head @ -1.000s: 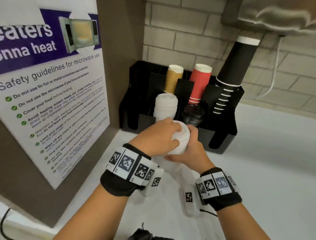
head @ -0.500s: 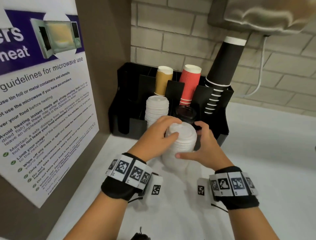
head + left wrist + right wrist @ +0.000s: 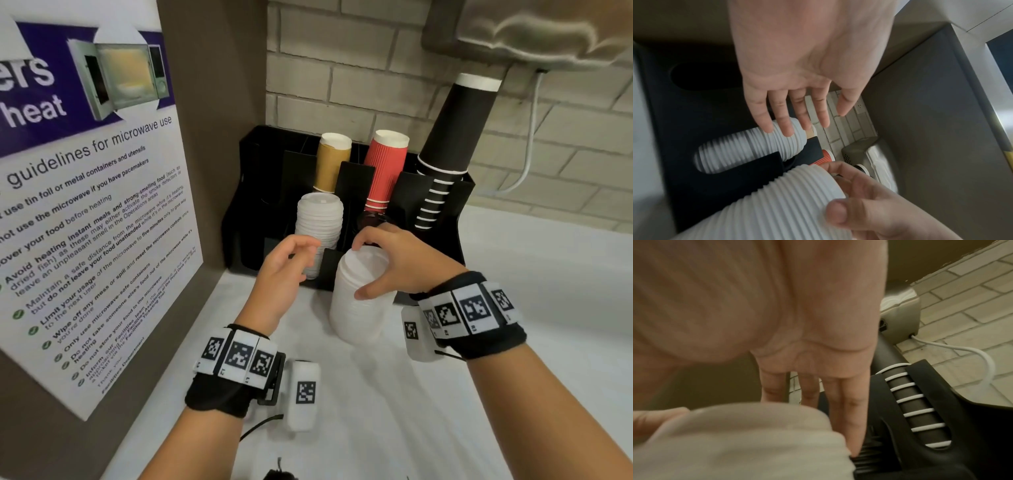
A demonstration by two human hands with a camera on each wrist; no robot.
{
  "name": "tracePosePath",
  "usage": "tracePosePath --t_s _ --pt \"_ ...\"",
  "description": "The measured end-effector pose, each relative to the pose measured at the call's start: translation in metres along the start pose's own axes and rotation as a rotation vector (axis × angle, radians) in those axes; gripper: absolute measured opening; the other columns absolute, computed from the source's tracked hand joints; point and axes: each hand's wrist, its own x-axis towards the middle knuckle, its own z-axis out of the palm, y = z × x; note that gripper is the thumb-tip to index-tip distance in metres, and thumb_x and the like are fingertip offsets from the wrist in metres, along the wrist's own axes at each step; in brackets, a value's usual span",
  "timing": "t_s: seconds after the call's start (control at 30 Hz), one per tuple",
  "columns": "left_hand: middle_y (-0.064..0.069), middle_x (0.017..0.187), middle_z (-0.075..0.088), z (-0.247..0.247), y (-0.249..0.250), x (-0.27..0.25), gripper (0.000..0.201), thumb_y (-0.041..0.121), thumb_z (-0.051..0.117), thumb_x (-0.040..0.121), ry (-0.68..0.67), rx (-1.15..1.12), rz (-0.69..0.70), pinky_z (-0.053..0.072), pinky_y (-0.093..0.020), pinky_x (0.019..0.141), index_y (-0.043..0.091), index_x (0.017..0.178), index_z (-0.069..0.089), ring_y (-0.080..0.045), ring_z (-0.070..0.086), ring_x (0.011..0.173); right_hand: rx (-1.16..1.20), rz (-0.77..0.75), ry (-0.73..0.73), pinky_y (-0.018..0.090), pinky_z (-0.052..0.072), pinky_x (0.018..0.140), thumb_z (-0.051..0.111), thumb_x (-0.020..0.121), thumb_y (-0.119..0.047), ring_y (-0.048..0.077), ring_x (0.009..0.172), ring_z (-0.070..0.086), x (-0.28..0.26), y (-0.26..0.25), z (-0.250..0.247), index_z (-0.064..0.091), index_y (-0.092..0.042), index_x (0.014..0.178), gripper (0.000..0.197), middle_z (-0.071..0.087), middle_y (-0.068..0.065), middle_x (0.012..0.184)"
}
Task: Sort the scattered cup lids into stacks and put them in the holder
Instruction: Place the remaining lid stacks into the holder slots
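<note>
Here your right hand (image 3: pixel 394 263) had its grip curled over the top of a tall stack of white lids (image 3: pixel 359 301), thumb on the near side and fingers across the far rim, with the stack standing on the white table (image 3: pixel 513 394) just in front of the black holder (image 3: pixel 459 212). Your left hand (image 3: pixel 284 270) hung beside that stack with nothing in it, its fingers loose and only lightly bent, spread toward a second stack of white lids (image 3: pixel 318 226) that already sat in one of the holder's front slots. From the left wrist view those fingers (image 3: pixel 785 116) lay over that seated stack, though you could not tell whether they touched it. Behind, the holder carried a tan cup stack (image 3: pixel 332 161), a red ribbed cup stack (image 3: pixel 385 168) and a tall black cup stack (image 3: pixel 452 147), each leaning in its own compartment. Some dark lids (image 3: pixel 371 217) showed in the slot below the red cups, partly hidden by your right hand. A microwave safety poster (image 3: pixel 85 205) covered the panel on the left, and a brick wall (image 3: pixel 342 85) ran behind the holder.
</note>
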Motion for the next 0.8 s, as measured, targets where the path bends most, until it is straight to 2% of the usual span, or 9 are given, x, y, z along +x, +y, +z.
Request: tracePosePath --t_s 0.1,0.2,0.3,0.4,0.5,0.57,0.6,0.73,0.8 --pt "0.012 0.1 0.062 0.0 0.001 -0.002 0.016 0.02 0.05 0.099 0.001 -0.004 0.006 0.048 -0.03 0.089 0.026 0.097 0.065 -0.017 0.058 0.105 -0.013 -0.01 -0.004 0.032 0.049 0.081 0.086 0.057 -0.037 0.019 0.102 0.047 0.002 -0.001 0.002 0.049 -0.035 0.109 0.064 0.044 -0.006 0.11" --pt "0.014 0.098 0.062 0.0 0.002 -0.003 0.016 0.019 0.05 0.099 0.001 -0.005 0.014 0.047 -0.028 0.086 0.026 0.098 0.064 -0.011 0.058 0.099 0.011 -0.017 0.002 0.033 0.049 0.086 0.085 0.059 -0.033 0.019 0.105 0.047 0.002 0.0 0.0 0.049 -0.033 0.111 0.063 0.045 -0.003 0.114" --pt "0.015 0.11 0.062 0.0 0.003 -0.003 0.018 0.021 0.062 0.094 -0.04 0.019 0.056 0.046 -0.026 0.09 0.031 0.108 0.062 -0.004 0.059 0.1 0.101 -0.043 0.082 0.023 0.044 0.083 0.084 0.06 -0.03 0.016 0.106 0.047 -0.003 0.001 -0.008 0.05 -0.031 0.112 0.062 0.046 -0.005 0.114" --pt "0.014 0.134 0.053 0.005 0.005 -0.006 0.066 0.035 0.081 0.074 -0.189 0.023 0.112 0.045 -0.026 0.101 0.043 0.13 0.046 -0.003 0.054 0.121 0.271 -0.148 0.169 0.019 0.046 0.083 0.084 0.063 -0.026 0.008 0.107 0.051 -0.011 -0.009 -0.015 0.049 -0.03 0.115 0.062 0.05 -0.008 0.113" --pt "0.01 0.146 0.046 0.017 0.011 -0.009 0.093 0.03 0.088 0.065 -0.25 -0.06 0.167 0.044 -0.035 0.107 0.048 0.139 0.034 -0.011 0.049 0.131 0.474 -0.193 0.121 0.018 0.052 0.082 0.083 0.07 -0.024 0.0 0.099 0.058 -0.017 -0.024 -0.017 0.044 -0.037 0.123 0.067 0.054 -0.01 0.113" --pt "0.007 0.149 0.043 0.02 0.015 -0.011 0.095 0.024 0.085 0.066 -0.229 -0.136 0.187 0.045 -0.046 0.106 0.045 0.142 0.034 -0.018 0.05 0.132 0.565 -0.19 0.093 0.025 0.054 0.086 0.081 0.073 -0.028 0.005 0.1 0.061 -0.021 -0.03 -0.016 0.044 -0.038 0.126 0.066 0.057 -0.006 0.114" --pt "0.007 0.149 0.043 0.02 0.016 -0.01 0.093 0.021 0.084 0.066 -0.219 -0.153 0.191 0.047 -0.047 0.104 0.045 0.142 0.035 -0.019 0.05 0.132 0.594 -0.192 0.088 0.028 0.054 0.087 0.08 0.073 -0.032 0.007 0.102 0.062 -0.022 -0.033 -0.017 0.044 -0.038 0.126 0.064 0.058 -0.005 0.115" --pt "0.013 0.141 0.047 0.015 0.017 -0.011 0.088 0.02 0.086 0.063 -0.199 -0.154 0.229 0.056 -0.034 0.09 0.048 0.134 0.043 -0.018 0.053 0.127 0.642 -0.22 0.088 0.025 0.052 0.09 0.078 0.07 -0.032 0.006 0.11 0.06 -0.029 -0.037 -0.019 0.047 -0.032 0.127 0.064 0.062 -0.01 0.119" --pt "0.009 0.143 0.046 0.015 0.018 -0.012 0.091 0.019 0.085 0.061 -0.191 -0.142 0.22 0.057 -0.036 0.088 0.043 0.137 0.042 -0.018 0.056 0.124 0.669 -0.23 0.095 0.024 0.053 0.088 0.08 0.068 -0.028 0.007 0.112 0.06 -0.031 -0.037 -0.02 0.05 -0.03 0.127 0.066 0.062 -0.01 0.12"
